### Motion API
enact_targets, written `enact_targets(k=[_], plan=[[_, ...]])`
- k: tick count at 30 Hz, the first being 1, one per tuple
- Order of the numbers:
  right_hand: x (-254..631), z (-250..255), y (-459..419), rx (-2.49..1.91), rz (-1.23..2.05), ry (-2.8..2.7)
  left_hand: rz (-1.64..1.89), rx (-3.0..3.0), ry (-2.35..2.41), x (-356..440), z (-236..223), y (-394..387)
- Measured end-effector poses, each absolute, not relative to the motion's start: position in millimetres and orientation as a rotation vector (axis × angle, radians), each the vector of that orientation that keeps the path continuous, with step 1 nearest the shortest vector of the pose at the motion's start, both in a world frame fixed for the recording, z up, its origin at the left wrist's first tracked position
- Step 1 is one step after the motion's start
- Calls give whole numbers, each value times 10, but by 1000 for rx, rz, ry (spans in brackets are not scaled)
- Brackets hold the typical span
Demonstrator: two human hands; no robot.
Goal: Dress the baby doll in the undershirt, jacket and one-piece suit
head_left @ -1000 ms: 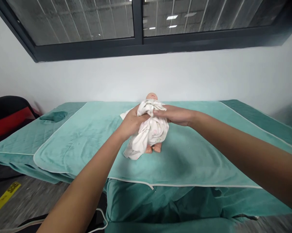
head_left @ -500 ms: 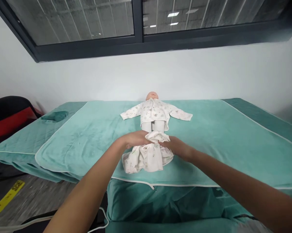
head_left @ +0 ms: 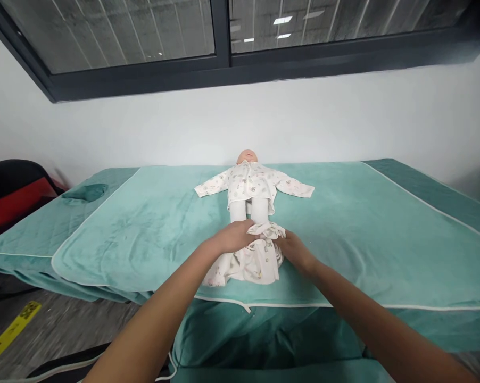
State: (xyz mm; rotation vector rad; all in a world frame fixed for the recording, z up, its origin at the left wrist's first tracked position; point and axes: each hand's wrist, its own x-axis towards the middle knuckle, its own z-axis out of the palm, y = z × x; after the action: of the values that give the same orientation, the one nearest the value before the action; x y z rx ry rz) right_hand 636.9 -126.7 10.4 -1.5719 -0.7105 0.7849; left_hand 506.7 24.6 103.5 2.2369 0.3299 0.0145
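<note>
A baby doll (head_left: pixel 251 186) lies on its back on a teal towel (head_left: pixel 144 229), head toward the wall, arms spread, in a white printed top and white leggings. Over its feet sits a bunched white printed garment (head_left: pixel 256 260). My left hand (head_left: pixel 234 238) is closed on the garment's upper left edge. At the upper right edge, my right hand (head_left: pixel 294 248) grips the same bunched cloth. The doll's feet are hidden under the garment.
The towel covers a teal padded table (head_left: pixel 423 197) set against a white wall below a dark-framed window (head_left: pixel 224 48). A black and red seat (head_left: pixel 12 191) stands at the far left. Yellow tape (head_left: pixel 8 332) marks the grey floor.
The bunched garment has come down from over the doll's chest to its feet, baring the dressed torso and legs. Both hands moved toward me with it.
</note>
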Motion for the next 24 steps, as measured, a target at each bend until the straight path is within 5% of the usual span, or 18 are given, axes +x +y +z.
enact_targets(k=[8,24], plan=[[6385,183,-1205,-1314,730,-668,-299,1781,243,4991,1303,384],[6637,-65,-830,-1619,231,-441,466,1966,478,5559,989,338]])
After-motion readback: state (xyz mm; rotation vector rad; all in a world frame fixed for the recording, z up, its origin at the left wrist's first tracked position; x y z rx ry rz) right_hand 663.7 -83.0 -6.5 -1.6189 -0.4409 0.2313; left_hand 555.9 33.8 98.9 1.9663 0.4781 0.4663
